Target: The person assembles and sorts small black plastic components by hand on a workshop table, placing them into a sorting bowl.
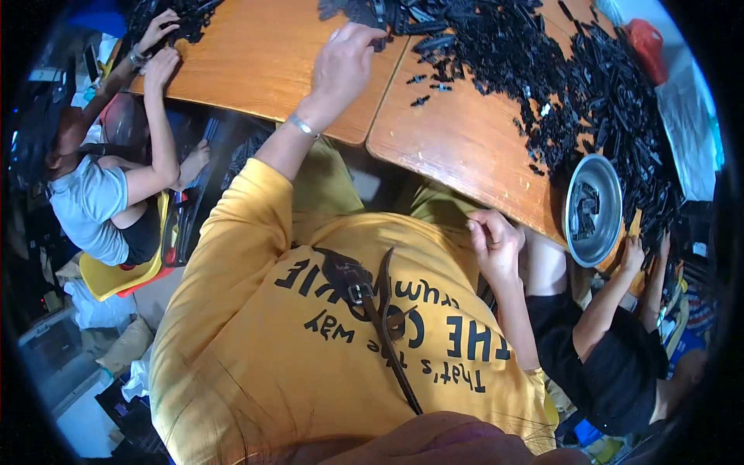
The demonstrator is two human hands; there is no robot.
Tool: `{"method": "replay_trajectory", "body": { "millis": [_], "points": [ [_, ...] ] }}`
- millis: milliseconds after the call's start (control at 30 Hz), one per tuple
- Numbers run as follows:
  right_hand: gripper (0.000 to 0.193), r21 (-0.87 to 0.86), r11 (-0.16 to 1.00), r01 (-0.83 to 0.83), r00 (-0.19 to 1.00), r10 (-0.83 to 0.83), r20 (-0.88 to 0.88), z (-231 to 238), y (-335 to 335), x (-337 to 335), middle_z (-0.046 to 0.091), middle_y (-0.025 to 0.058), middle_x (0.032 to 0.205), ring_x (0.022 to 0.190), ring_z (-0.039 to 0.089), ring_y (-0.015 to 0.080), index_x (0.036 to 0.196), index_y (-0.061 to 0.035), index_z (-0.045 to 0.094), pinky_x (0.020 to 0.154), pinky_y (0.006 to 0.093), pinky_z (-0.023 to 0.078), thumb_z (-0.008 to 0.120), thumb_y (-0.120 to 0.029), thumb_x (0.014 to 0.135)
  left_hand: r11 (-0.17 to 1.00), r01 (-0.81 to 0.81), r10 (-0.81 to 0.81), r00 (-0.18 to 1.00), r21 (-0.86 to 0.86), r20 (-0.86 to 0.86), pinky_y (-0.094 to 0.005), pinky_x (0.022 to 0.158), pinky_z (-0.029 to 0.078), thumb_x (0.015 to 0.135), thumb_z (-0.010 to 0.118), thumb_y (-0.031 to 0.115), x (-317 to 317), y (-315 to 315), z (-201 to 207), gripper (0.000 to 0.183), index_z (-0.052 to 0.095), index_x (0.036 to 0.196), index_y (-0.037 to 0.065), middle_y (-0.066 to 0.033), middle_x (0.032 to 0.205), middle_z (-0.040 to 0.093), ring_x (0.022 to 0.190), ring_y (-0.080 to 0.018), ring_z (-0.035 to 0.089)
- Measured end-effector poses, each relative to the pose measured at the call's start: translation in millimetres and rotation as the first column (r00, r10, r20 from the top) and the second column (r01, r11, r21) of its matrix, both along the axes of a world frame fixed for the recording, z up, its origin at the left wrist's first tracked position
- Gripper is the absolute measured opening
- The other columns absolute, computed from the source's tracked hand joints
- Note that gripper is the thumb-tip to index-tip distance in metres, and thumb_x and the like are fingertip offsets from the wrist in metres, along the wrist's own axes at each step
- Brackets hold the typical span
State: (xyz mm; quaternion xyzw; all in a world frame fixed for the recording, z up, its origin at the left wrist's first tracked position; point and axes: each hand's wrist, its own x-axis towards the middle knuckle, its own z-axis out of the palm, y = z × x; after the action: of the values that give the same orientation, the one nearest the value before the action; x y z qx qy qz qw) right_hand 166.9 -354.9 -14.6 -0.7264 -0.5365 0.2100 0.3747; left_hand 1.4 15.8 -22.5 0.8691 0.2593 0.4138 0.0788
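Across the wooden table (263,54), my left hand (345,66) stretches to the edge of a heap of small black plastic parts (535,70). Its fingers are bent together, and a dark piece shows right at their tips; whether they grip it cannot be made out. My right hand (497,239) is in front of the table's near edge, close to my body, with thumb and fingers curled in a pinch. Whatever it may hold is too small or hidden. A few loose black parts (420,101) lie apart from the heap, between my hands.
A round metal bowl (592,211) with several black parts stands at the table's right edge. Beside it, a person in black clothes (612,356) has hands at the heap. At the left, a person in a grey shirt (93,201) handles another dark pile. A seam (387,93) divides the tabletop.
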Motion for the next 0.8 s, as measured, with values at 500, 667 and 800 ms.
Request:
{"method": "replay_trajectory", "body": {
  "millis": [500, 667, 800],
  "points": [
    [0.010, 0.033, 0.972, -0.234, 0.843, 0.186, 0.504, 15.7, 205.5, 2.5, 0.062, 0.0176, 0.102, 0.082, 0.069, 0.0393, 0.097, -0.0066, 0.071, 0.069, 0.0488, 0.057, 0.070, -0.010, 0.088, 0.950, 0.209, -0.108, 0.917, 0.231, -0.385, -0.0391, 0.084, 0.053, 0.089, 0.067, 0.011, 13.2, 44.7, 13.5, 0.022, 0.071, 0.111, 0.014, -0.0074, 0.108, 0.060, 0.102, -0.0273, 0.060],
    [0.017, 0.004, 0.961, -0.276, 0.828, 0.236, 0.508, 16.2, 205.7, 15.0, 0.064, 0.0174, 0.105, 0.084, 0.069, 0.0406, 0.105, -0.0050, 0.068, 0.071, 0.0492, 0.056, 0.070, -0.004, 0.088, 0.918, 0.321, -0.191, 0.872, 0.233, -0.450, -0.0392, 0.085, 0.051, 0.087, 0.072, 0.016, 11.1, 48.2, 16.9, 0.019, 0.068, 0.104, 0.012, -0.0053, 0.104, 0.064, 0.102, -0.0260, 0.061],
    [0.021, -0.107, 0.964, -0.244, 0.782, 0.261, 0.565, 16.6, 202.9, 21.4, 0.067, 0.0185, 0.104, 0.084, 0.068, 0.0422, 0.109, -0.0050, 0.068, 0.073, 0.0486, 0.056, 0.072, -0.006, 0.088, 0.934, 0.319, -0.242, 0.897, 0.163, -0.370, -0.0400, 0.083, 0.052, 0.087, 0.073, 0.016, 5.1, 38.1, 13.4, 0.019, 0.066, 0.103, 0.009, -0.0051, 0.098, 0.067, 0.097, -0.0284, 0.064]
  ]
}}
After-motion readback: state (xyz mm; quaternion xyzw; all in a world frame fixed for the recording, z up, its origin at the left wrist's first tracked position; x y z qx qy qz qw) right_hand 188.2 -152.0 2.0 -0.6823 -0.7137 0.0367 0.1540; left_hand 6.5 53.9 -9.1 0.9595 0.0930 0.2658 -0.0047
